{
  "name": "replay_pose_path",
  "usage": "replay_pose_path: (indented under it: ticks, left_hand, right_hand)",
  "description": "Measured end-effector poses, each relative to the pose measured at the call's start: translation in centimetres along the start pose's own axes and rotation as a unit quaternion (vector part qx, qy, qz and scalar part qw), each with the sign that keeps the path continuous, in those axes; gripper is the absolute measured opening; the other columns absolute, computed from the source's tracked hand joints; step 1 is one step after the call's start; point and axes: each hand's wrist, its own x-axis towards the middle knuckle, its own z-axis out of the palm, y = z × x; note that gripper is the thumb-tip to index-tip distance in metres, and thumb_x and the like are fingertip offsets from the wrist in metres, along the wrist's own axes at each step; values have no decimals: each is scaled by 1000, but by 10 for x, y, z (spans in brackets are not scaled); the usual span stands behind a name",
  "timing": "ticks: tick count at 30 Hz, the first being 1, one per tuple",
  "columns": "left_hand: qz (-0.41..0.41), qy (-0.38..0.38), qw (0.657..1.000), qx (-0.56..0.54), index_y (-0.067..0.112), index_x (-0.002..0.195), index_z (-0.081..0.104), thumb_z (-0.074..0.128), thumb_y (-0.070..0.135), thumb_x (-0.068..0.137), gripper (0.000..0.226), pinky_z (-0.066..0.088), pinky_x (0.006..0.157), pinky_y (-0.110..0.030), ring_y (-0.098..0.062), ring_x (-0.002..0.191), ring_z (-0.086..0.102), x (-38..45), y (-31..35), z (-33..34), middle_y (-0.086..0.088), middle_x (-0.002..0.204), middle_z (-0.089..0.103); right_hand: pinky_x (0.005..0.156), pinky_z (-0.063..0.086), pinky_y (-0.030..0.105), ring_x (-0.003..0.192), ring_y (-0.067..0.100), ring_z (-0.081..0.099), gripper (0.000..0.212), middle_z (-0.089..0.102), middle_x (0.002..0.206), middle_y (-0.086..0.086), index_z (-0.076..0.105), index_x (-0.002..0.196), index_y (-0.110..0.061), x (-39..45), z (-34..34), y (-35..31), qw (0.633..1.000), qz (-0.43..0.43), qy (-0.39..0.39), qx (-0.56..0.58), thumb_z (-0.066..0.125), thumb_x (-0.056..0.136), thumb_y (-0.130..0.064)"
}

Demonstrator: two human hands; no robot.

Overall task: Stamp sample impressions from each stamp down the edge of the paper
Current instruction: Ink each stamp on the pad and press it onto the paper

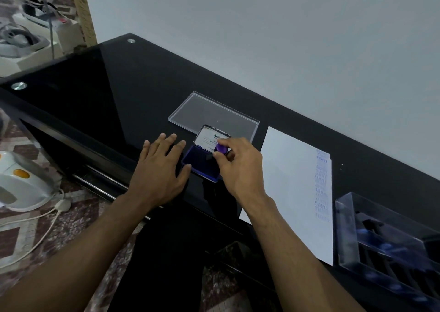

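Note:
A blue ink pad (pixel 197 165) lies open on the black glass table (pixel 114 92), its lid (pixel 209 138) standing up behind it. My right hand (pixel 240 169) pinches a stamp with a purple knob (pixel 221 149) and holds it down on the pad. Flat on the table just left of the pad rests my left hand (pixel 159 171), thumb against the pad's near corner. A white sheet of paper (pixel 290 188) lies to the right. Several blue impressions (pixel 322 185) run down its right edge.
A clear plastic lid (pixel 214 111) lies behind the ink pad. A clear case (pixel 390 247) with several blue-knobbed stamps sits right of the paper. The wall is close behind the table. On the floor at left are a white appliance (pixel 21 180) and its cord.

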Motion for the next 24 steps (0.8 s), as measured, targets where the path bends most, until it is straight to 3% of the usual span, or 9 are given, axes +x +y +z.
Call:
replay_pose_path:
  ticks: [4,9,13,16,22,24]
  left_hand:
    - [31,-3,999,-12,19,152,38,51,51,96,66,11,125,-53,-27,153,18,10,28,1,-8,161,32]
    - [92,-17,995,-19,18,150,41,52,51,96,64,16,124,-54,-29,151,23,15,71,8,-11,159,35]
    - [128,-37,991,-28,18,150,41,43,56,94,68,21,122,-54,-31,151,24,17,102,18,-13,158,36]
    - [152,-54,986,-31,18,150,41,40,57,92,70,22,122,-53,-31,150,25,17,126,26,-11,159,35]
    - [191,-95,976,-43,22,155,34,33,59,95,70,11,124,-47,-26,154,15,13,172,45,-6,165,25]
    - [205,-101,973,-45,22,155,34,30,60,95,70,9,125,-47,-26,154,14,10,187,52,-6,165,24]
  right_hand:
    - [89,54,20,99,10,63,29,65,114,-2,70,116,-18,-4,-21,15,999,8,31,-3,74,88,-23]
    - [77,40,2,85,8,62,27,67,105,-4,72,112,-18,-18,-52,39,997,22,70,-4,76,85,-20]
    - [76,41,3,82,7,63,27,68,105,-4,72,112,-18,-32,-75,59,994,46,97,-8,75,86,-20]
    - [82,51,16,85,10,65,25,69,106,-3,72,110,-17,-44,-93,74,991,63,119,-4,75,85,-18]
    - [80,50,12,82,8,64,24,67,103,-5,73,109,-17,-71,-130,108,983,100,154,-26,76,85,-18]
    - [82,52,17,83,8,64,24,67,102,-5,73,109,-17,-78,-140,119,980,113,159,-39,76,85,-18]
